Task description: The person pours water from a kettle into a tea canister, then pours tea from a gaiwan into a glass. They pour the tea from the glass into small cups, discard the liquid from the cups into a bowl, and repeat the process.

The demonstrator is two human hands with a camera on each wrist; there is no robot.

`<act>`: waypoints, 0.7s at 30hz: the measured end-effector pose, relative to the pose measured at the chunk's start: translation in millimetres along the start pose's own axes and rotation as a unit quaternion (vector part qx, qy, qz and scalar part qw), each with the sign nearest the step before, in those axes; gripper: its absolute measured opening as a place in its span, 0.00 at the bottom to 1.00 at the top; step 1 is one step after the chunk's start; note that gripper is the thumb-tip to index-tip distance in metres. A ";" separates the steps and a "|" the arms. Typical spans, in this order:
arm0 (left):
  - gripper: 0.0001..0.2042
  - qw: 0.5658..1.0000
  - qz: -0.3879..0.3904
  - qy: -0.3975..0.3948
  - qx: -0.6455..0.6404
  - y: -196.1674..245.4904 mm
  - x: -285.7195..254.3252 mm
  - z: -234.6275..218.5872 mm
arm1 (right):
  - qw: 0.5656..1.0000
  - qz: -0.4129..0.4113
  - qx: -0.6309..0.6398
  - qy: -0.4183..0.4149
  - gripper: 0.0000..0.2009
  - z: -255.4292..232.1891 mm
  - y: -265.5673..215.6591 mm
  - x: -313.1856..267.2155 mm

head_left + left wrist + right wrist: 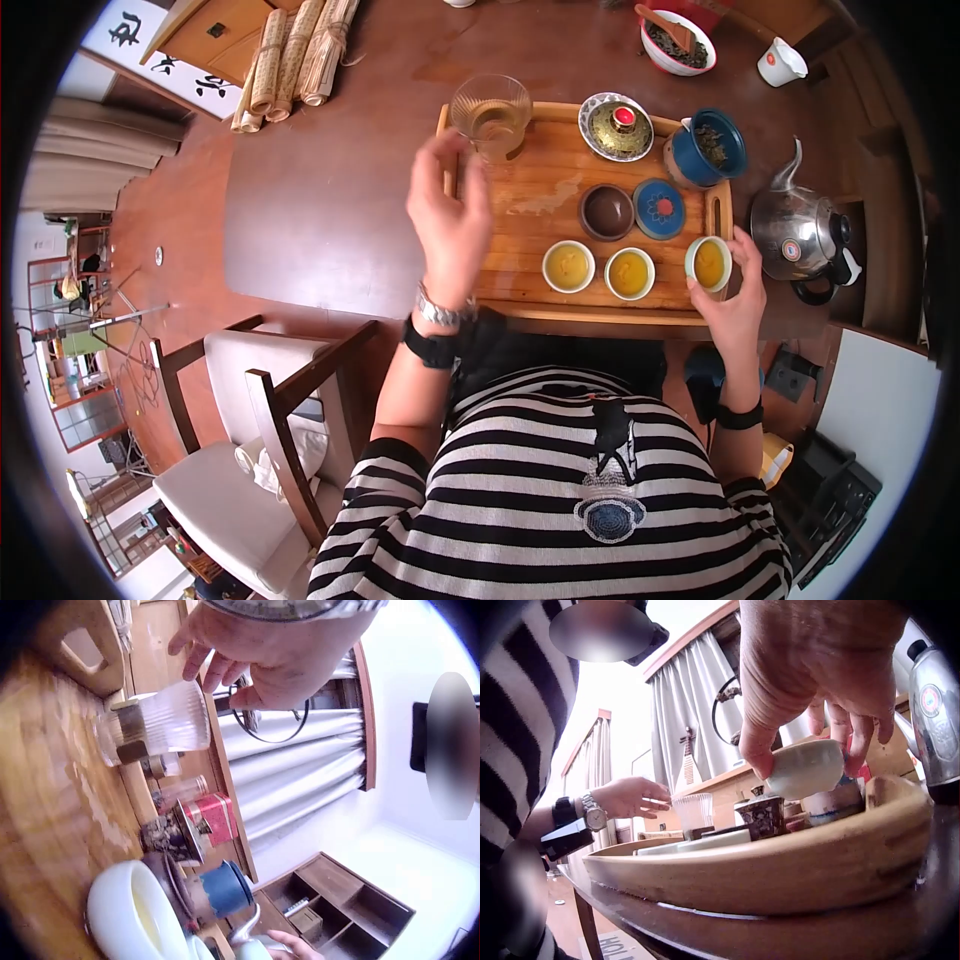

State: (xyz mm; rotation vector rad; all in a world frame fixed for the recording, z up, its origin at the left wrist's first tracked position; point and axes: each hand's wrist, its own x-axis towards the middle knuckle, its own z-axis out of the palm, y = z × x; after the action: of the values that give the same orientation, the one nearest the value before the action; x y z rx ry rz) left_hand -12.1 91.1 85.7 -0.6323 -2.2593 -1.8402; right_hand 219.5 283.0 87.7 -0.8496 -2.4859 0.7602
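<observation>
My right hand [738, 305] pinches a small white teacup [709, 264] of yellow tea between thumb and fingers at the tray's right side; in the right wrist view this teacup [807, 766] is tilted. Two more filled teacups, a left one [568, 267] and a middle one [629, 274], stand along the near side of the wooden tray [530, 205]. My left hand [450, 215], fingers loosely bent, hovers beside a ribbed glass pitcher [492, 105] at the tray's far left corner. In the left wrist view, a gap shows between those fingertips and the glass pitcher [176, 720].
On the tray are a lidded gaiwan [618, 130], a brown bowl [607, 212], a blue lid [659, 208] and a blue strainer with leaves [708, 150]. A steel kettle [795, 235] stands right of it. Beyond are a tea-leaf bowl [678, 45] and bamboo scrolls [295, 60].
</observation>
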 end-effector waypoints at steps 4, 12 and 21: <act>0.15 0.998 -0.019 0.015 0.061 -3.6 26.9 -0.9 | 0.997 -0.003 0.073 0.012 0.34 -16.7 -12.2 27.0; 0.37 0.983 -0.044 -0.085 -0.159 -34.1 27.7 24.6 | 0.993 -0.035 0.109 0.030 0.34 -33.1 -14.3 70.6; 0.51 0.984 -0.081 -0.063 -0.144 -40.0 26.6 35.0 | 0.998 -0.038 0.044 0.006 0.33 -37.7 -18.9 105.9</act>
State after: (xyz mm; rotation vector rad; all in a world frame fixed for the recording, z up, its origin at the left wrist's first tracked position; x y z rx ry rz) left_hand -47.8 124.5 52.0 -0.6378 -2.1962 -2.2946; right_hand 153.5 353.0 148.8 -0.7238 -2.4392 0.8285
